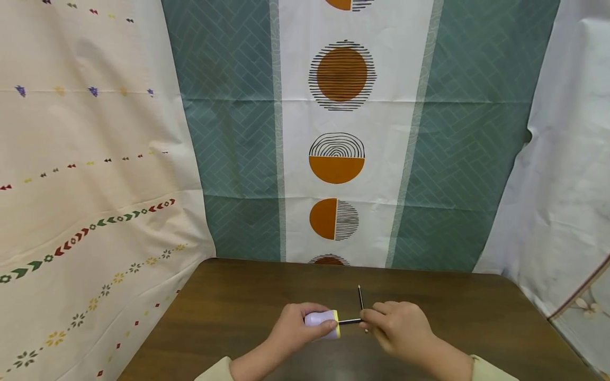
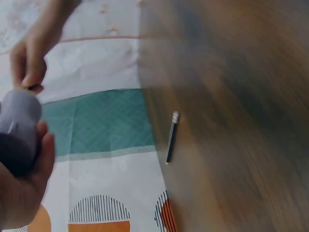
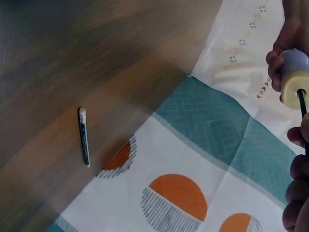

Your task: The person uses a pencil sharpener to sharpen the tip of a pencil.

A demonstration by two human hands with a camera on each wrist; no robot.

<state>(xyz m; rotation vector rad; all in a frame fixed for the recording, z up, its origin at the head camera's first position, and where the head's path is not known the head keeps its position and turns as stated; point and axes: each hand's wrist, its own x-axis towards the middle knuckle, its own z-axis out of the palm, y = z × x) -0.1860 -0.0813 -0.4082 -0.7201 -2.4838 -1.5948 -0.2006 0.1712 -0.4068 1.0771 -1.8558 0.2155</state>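
Left hand (image 1: 296,327): curled round one sharpener (image 1: 314,318)
Right hand (image 1: 401,324): pinching one pencil (image 1: 350,321), end in sharpener
Loose pencil (image 3: 83,137): one, on table (image 1: 257,288)

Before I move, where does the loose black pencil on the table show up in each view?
Head: black pencil low, right of centre, partly hidden by the right hand.
Left wrist: the same pencil slightly right of centre, pale end up.
Right wrist: the pencil left of centre, pale end up.
Shared landmark: the cloth with orange circles.
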